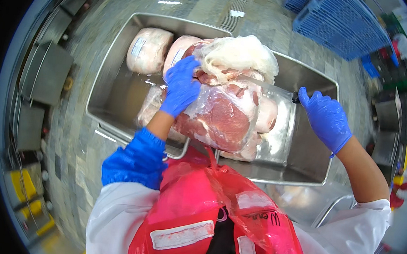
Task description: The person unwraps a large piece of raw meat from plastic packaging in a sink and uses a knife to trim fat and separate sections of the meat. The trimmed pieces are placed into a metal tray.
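Note:
A large piece of raw red meat (223, 116) in clear plastic wrap lies over the steel tubs in front of me. Crumpled whitish plastic wrap (245, 54) is peeled back at its far end. My left hand (183, 86), in a blue glove, grips the meat's left side, fingertips at the bunched wrap. My right hand (326, 118), also blue-gloved, is closed round the black handle of a knife (274, 88). The blade points left, flat-looking, its tip at the meat's far edge beside the loosened wrap. Part of the tip is hidden there.
Several wrapped meat pieces, including a pale one (149, 50), lie in the left steel tub (102, 88). The right steel tub (309, 152) holds more underneath. Blue plastic crates (343, 25) stand at far right, steel carts (47, 74) at left, and a floor drain (234, 15) lies beyond.

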A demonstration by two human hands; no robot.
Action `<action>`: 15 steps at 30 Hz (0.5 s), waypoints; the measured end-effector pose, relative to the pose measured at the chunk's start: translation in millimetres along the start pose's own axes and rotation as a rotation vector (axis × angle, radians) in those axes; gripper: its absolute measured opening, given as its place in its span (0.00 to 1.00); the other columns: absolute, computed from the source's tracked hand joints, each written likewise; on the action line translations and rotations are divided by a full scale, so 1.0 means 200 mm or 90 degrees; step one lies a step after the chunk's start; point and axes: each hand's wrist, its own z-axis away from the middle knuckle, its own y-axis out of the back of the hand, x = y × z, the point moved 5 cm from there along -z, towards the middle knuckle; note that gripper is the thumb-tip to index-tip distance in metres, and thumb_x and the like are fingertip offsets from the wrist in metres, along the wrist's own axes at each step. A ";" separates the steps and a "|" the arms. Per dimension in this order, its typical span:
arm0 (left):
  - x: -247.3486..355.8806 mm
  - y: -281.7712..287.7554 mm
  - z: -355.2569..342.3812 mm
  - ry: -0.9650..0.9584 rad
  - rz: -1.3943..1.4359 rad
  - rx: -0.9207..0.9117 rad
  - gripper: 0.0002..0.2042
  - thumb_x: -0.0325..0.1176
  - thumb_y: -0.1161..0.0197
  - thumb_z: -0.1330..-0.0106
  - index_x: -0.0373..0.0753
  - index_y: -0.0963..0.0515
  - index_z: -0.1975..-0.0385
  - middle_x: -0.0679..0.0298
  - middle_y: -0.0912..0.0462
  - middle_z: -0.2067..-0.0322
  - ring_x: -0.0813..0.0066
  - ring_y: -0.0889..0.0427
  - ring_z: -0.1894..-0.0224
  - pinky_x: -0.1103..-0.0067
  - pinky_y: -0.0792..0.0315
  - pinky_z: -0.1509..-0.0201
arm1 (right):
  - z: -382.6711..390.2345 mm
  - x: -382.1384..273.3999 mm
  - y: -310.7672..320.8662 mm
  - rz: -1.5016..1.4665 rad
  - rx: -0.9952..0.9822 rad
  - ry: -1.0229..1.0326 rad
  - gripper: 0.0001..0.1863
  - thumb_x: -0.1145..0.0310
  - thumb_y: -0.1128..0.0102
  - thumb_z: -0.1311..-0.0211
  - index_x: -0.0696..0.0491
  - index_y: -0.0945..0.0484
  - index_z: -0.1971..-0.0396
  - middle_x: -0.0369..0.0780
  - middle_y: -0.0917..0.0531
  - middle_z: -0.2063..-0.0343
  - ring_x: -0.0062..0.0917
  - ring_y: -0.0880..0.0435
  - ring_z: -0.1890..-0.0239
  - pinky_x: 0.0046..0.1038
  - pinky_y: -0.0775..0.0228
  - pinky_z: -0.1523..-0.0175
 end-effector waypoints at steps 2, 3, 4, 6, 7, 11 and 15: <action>0.00 0.08 0.24 0.162 -0.036 0.111 0.22 0.29 0.45 0.54 0.43 0.30 0.54 0.50 0.34 0.49 0.53 0.38 0.44 0.61 0.52 0.40 | 0.00 0.05 -0.05 -0.004 -0.004 0.021 0.25 0.74 0.49 0.51 0.54 0.37 0.50 0.42 0.26 0.75 0.30 0.22 0.76 0.29 0.30 0.73; -0.02 0.09 0.42 0.257 -0.080 0.157 0.22 0.29 0.45 0.53 0.43 0.31 0.53 0.48 0.37 0.48 0.52 0.40 0.43 0.61 0.54 0.39 | 0.00 0.06 -0.05 -0.011 0.004 0.031 0.25 0.74 0.49 0.51 0.55 0.38 0.50 0.43 0.26 0.75 0.30 0.22 0.76 0.30 0.30 0.73; -0.03 0.09 0.57 0.355 -0.121 0.200 0.23 0.30 0.45 0.52 0.43 0.32 0.52 0.45 0.39 0.46 0.50 0.43 0.42 0.61 0.55 0.38 | 0.00 0.06 -0.07 -0.019 0.009 0.043 0.25 0.74 0.49 0.51 0.56 0.38 0.49 0.43 0.26 0.75 0.30 0.22 0.76 0.30 0.30 0.73; -0.01 0.01 0.67 0.425 -0.080 0.235 0.23 0.31 0.46 0.50 0.43 0.33 0.50 0.45 0.45 0.43 0.49 0.48 0.40 0.62 0.56 0.37 | 0.00 0.07 -0.08 -0.004 0.027 0.082 0.25 0.74 0.49 0.51 0.56 0.38 0.49 0.44 0.26 0.75 0.31 0.22 0.77 0.29 0.30 0.73; -0.01 -0.02 0.70 0.456 -0.057 0.253 0.23 0.31 0.47 0.49 0.44 0.34 0.49 0.44 0.48 0.42 0.49 0.50 0.39 0.63 0.56 0.37 | 0.00 0.07 -0.08 0.002 0.035 0.098 0.25 0.74 0.49 0.51 0.56 0.38 0.49 0.44 0.26 0.75 0.31 0.22 0.77 0.29 0.29 0.73; -0.04 -0.02 0.65 0.469 -0.026 0.245 0.23 0.32 0.48 0.47 0.45 0.34 0.48 0.45 0.51 0.41 0.49 0.52 0.39 0.62 0.56 0.37 | -0.03 0.07 -0.09 -0.011 0.029 0.135 0.24 0.73 0.49 0.51 0.60 0.38 0.51 0.44 0.26 0.76 0.31 0.22 0.78 0.29 0.29 0.74; -0.05 -0.03 0.60 0.479 -0.042 0.213 0.21 0.33 0.49 0.47 0.46 0.33 0.49 0.46 0.48 0.42 0.48 0.51 0.40 0.63 0.56 0.37 | -0.06 0.05 -0.08 0.022 -0.010 0.243 0.22 0.73 0.51 0.50 0.63 0.39 0.53 0.43 0.25 0.78 0.31 0.22 0.79 0.29 0.30 0.75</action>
